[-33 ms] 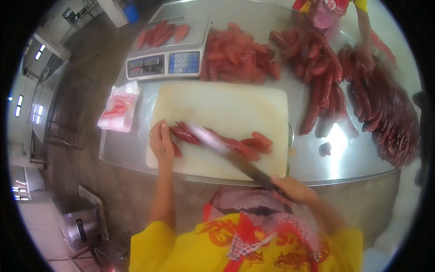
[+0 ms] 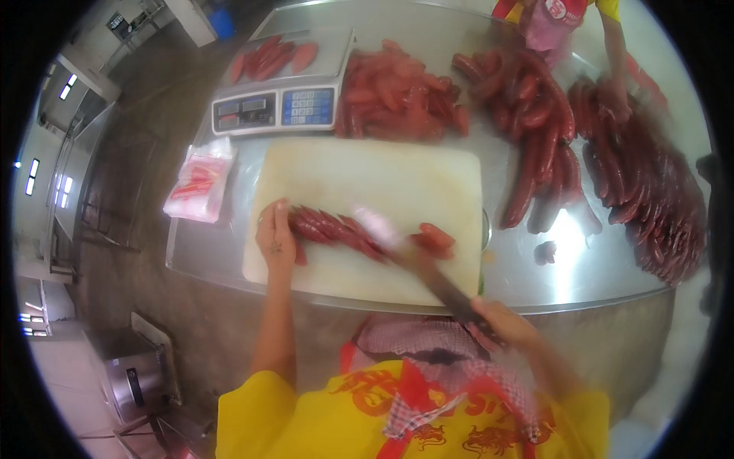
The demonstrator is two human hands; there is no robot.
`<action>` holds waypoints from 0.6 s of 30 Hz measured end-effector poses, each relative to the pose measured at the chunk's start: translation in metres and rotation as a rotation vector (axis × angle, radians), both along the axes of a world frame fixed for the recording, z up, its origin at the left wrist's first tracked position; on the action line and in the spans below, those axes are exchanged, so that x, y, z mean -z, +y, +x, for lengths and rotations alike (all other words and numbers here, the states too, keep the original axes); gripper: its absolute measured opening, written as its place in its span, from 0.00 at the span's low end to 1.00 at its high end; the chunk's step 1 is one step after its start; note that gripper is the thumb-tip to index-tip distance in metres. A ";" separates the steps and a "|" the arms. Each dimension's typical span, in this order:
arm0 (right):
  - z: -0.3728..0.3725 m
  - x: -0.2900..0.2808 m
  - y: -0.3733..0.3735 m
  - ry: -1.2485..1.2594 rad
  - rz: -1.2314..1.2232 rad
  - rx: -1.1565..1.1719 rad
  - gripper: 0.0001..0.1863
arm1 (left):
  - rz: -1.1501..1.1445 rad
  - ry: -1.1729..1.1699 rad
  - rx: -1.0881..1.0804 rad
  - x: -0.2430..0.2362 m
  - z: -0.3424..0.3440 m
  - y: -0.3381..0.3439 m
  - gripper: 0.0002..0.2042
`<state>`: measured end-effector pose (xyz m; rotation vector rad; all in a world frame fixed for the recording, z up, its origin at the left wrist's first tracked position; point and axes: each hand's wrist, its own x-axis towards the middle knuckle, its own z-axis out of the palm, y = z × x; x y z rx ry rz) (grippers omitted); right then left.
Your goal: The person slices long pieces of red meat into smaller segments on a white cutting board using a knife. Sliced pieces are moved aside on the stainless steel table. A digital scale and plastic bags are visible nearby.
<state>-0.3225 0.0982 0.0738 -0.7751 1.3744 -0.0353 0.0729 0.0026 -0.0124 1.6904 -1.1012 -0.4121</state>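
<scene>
Right now, a row of cut red sausages (image 2: 332, 229) lies across the middle of the white board (image 2: 367, 168). The left hand (image 2: 276, 236) is at the left end of that row, on the board's left side, with its fingers close together; I cannot tell if it pinches a piece. The right hand (image 2: 505, 321) is wrapped around the handle of a big knife (image 2: 440, 287), just off the board's near right corner. The blade slants over the board and looks blurry. To the right of the blade, a few loose pieces (image 2: 434, 239) sit on the board.

Past the board's far left corner is a scale (image 2: 271, 109), and its flat tray (image 2: 329, 65) holds some sausage pieces (image 2: 264, 57). Left of the board is a plastic bag (image 2: 200, 182) with red on it; I cannot tell what is inside. Behind the board is a pile of pieces (image 2: 401, 92). Right of the board are 2 heaps of long sausages (image 2: 539, 115), and another person's hand (image 2: 614, 99) touches the farther heap.
</scene>
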 end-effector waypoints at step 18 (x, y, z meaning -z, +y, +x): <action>-0.056 0.030 -0.011 -0.117 0.002 0.048 0.41 | -0.034 -0.343 0.154 -0.005 -0.225 0.006 0.45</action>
